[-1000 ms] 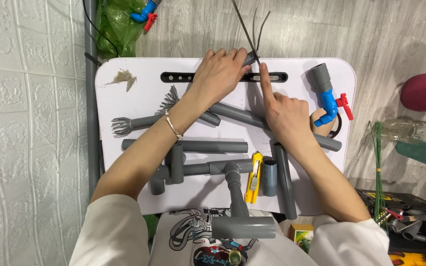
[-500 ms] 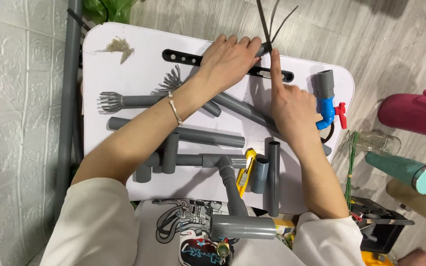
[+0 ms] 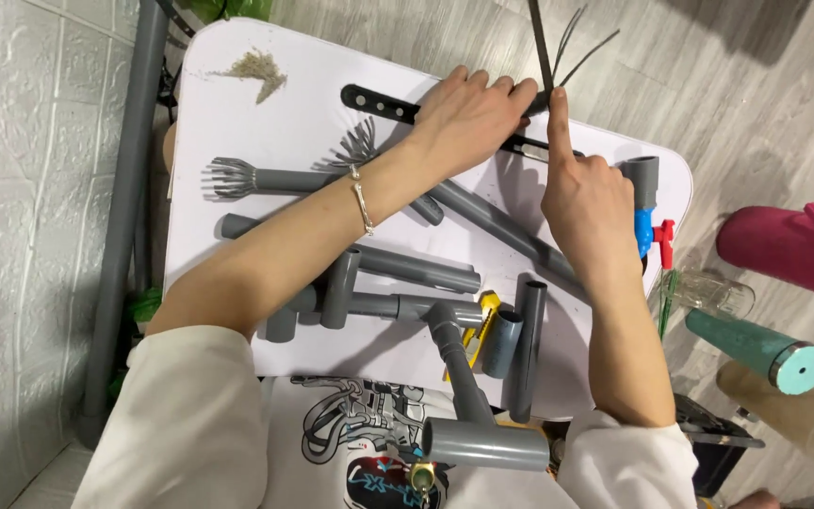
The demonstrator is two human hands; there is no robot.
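Note:
My left hand (image 3: 468,113) closes over the far end of a grey plastic pipe whose tip is cut into thin strips (image 3: 558,47) that fan out past the far edge of the white table (image 3: 266,132). My right hand (image 3: 588,203) lies just to its right. Its index finger points up along one strip, and the other fingers are curled, so what they hold is hidden. A long grey pipe (image 3: 496,221) runs diagonally beneath both hands. A black metal bar with holes (image 3: 377,101) lies under my left hand.
Several grey pipes and tee fittings (image 3: 407,269) lie on the table, two with splayed cut ends (image 3: 228,176). There is also a yellow utility knife (image 3: 478,325), a blue valve with a red handle (image 3: 650,231) and a pile of shavings (image 3: 256,68). Pink and teal bottles (image 3: 756,344) lie on the floor at right.
My head has leaned in and turned, so the table looks closer and tilted. Both hands stay at the cut pipe end, with the right index finger still along a strip.

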